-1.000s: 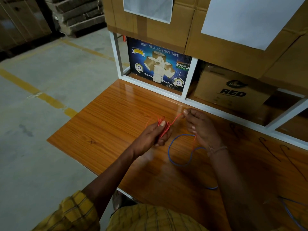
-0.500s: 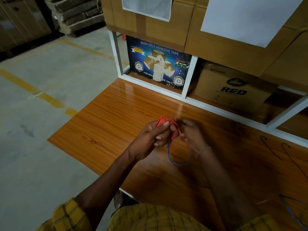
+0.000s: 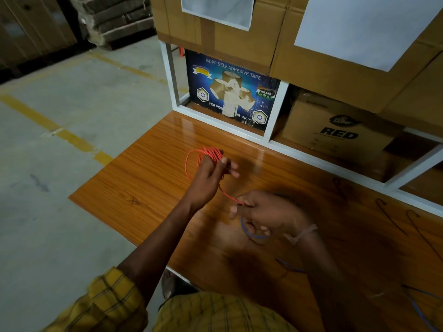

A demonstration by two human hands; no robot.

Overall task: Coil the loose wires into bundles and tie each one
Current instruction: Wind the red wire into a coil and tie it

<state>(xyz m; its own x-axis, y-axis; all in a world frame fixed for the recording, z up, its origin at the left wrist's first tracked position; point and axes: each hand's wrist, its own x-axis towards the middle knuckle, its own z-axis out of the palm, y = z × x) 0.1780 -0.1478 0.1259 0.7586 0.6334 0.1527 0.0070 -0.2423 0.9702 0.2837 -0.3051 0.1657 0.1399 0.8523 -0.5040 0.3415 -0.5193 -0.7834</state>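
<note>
A red wire coil (image 3: 202, 155) is looped around my left hand (image 3: 211, 174), which grips it above the wooden table (image 3: 143, 188). One loose strand of the red wire runs down to my right hand (image 3: 268, 213), which pinches its end near the table's middle. A blue wire (image 3: 254, 234) lies on the table partly under my right hand. More blue wire (image 3: 291, 267) shows beside my right forearm. My right hand is motion-blurred.
Thin dark wires (image 3: 393, 216) lie on the table at the right. Behind the table stands a white shelf frame (image 3: 275, 109) with a tape box (image 3: 230, 92) and a cardboard box (image 3: 335, 128). Concrete floor with a yellow line (image 3: 55, 130) lies to the left.
My right hand has pulled back toward me, drawing a red strand out from the coil. My left hand has lifted slightly with the coil, now looped wider.
</note>
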